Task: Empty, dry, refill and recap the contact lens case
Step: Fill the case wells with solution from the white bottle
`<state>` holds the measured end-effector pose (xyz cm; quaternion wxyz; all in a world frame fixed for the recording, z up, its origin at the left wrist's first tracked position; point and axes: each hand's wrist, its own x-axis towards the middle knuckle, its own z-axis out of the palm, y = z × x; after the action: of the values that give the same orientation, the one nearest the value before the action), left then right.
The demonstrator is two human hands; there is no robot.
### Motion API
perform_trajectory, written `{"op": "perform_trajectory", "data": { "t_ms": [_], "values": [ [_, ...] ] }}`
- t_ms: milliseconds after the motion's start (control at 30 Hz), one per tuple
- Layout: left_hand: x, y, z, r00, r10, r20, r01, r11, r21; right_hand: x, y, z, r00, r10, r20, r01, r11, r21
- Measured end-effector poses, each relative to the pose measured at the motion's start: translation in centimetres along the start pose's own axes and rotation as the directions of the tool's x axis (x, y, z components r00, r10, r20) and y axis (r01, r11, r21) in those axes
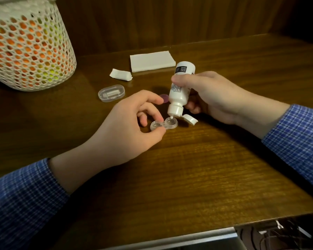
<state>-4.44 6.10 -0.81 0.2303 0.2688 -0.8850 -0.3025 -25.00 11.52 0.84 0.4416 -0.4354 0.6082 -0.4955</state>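
Nearest me, at mid-desk on the dark wooden desk [197,168], my left hand [132,123] pinches the clear two-well plastic contact lens case [163,124] by its left well, thumb and fingers curled around it. My right hand [211,98] grips the white plastic solution bottle [179,91], tipped nozzle-down over the right well, its flip cap hanging open. Toward the desk's far edge lie a folded white tissue stack [152,60], a crumpled tissue [120,74] and a small clear oval box [111,92]; a white mesh basket [29,46] stands at the far left corner.
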Motion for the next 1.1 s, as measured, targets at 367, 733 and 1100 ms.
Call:
{"op": "perform_trajectory", "data": {
  "t_ms": [367, 733, 1100],
  "values": [
    [0.11, -0.06, 0.05, 1.0, -0.007, -0.001, 0.007, 1.0, -0.01, -0.36, 0.07, 0.49, 0.999, -0.048, 0.018, 0.049, 0.996, -0.08],
    [0.06, 0.08, 0.05, 1.0, -0.015, 0.002, 0.015, 1.0, -0.012, -0.65, 0.19, 0.38, 0.997, -0.074, 0.029, 0.077, 0.991, -0.108],
    [0.07, 0.08, -0.03, 1.0, -0.006, 0.004, 0.006, 1.0, -0.008, -0.77, 0.05, 0.38, 0.996, -0.074, 0.052, 0.078, 0.993, -0.089]
  ]
}}
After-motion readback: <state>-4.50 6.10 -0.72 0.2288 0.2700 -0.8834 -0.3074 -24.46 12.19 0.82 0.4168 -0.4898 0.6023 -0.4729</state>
